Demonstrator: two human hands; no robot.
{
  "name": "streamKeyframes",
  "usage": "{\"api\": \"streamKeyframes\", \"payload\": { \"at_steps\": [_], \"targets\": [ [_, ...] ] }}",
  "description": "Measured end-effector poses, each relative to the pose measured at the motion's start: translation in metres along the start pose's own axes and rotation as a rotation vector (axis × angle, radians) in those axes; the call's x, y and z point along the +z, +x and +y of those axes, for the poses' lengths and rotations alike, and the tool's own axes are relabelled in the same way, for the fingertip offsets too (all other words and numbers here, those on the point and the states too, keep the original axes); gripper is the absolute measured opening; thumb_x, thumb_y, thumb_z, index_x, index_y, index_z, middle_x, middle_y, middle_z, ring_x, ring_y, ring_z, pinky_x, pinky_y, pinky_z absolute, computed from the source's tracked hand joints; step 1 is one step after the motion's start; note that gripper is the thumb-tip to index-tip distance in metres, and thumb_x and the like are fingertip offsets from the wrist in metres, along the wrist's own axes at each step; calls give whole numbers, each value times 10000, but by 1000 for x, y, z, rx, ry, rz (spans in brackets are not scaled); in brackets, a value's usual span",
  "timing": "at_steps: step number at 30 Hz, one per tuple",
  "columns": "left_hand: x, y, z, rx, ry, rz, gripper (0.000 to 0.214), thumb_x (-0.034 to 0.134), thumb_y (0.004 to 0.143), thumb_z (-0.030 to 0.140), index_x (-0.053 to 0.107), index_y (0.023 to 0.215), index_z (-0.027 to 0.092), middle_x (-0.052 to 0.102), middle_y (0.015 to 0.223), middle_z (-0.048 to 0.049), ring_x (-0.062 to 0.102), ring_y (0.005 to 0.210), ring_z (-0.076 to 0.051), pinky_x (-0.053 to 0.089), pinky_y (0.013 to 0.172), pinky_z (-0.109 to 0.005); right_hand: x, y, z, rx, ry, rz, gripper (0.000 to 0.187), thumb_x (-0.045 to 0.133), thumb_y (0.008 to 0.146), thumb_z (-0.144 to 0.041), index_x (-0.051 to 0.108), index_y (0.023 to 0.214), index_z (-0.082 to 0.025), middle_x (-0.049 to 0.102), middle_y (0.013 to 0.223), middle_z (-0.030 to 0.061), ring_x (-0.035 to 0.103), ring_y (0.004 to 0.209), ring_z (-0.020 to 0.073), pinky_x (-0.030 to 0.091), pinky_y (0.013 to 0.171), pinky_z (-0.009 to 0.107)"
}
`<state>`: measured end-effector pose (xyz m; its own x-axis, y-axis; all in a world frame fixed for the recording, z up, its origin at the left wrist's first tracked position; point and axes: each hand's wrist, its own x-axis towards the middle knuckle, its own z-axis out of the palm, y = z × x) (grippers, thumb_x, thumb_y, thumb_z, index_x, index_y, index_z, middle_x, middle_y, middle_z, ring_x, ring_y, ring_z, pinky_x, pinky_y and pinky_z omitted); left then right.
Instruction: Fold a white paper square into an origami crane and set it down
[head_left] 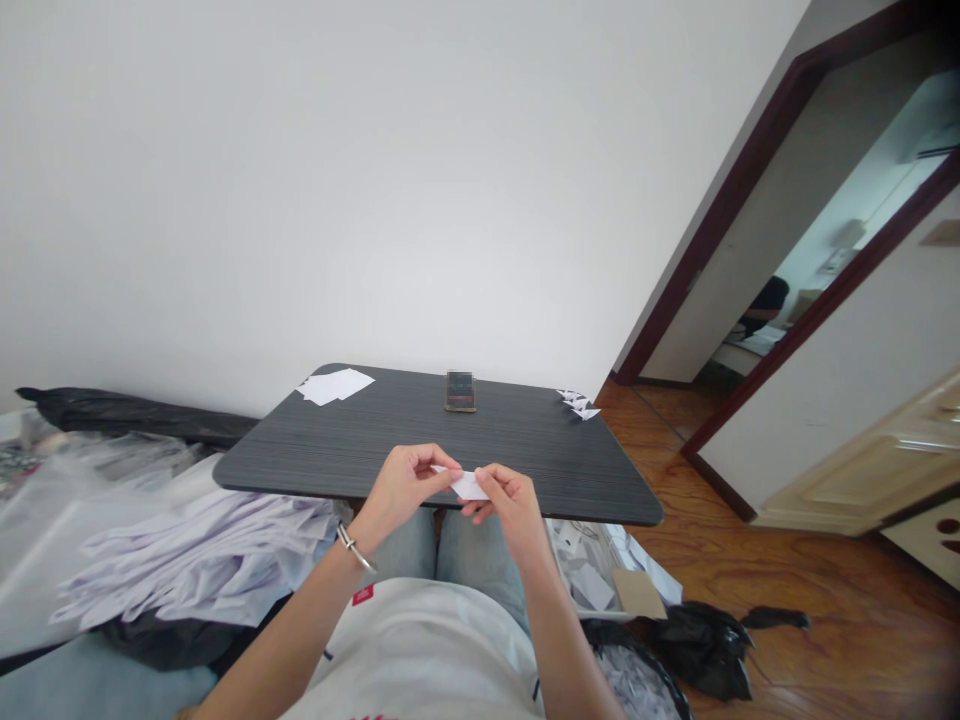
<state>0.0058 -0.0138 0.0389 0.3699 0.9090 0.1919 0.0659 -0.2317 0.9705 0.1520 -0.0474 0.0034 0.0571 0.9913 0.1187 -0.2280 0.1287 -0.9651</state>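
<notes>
White paper (470, 487) sat right between the fingers, long axis roughly left-right, left hand (409, 480) pinching its left end, right hand (510, 492) its right, neither nearer.

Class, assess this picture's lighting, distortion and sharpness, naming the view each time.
Head view: soft light across the white wall; head view: the door frame leans steeply, perhaps from lens distortion or camera tilt; head view: the held white paper shows little fine detail.
</notes>
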Motion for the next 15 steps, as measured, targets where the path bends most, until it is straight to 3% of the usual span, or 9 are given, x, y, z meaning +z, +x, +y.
{"api": "streamKeyframes", "payload": {
  "at_steps": [15],
  "targets": [
    [1,0,-5,66,119,-29,175,622,676,298,637,663,124,650,634,-40,592,588,-146,467,571,-230,-1,2,-2,113,112,-58,285,626,684,-404,589,620,-128,620,479,7,551,364,76,437,345,130]
  ]
}}
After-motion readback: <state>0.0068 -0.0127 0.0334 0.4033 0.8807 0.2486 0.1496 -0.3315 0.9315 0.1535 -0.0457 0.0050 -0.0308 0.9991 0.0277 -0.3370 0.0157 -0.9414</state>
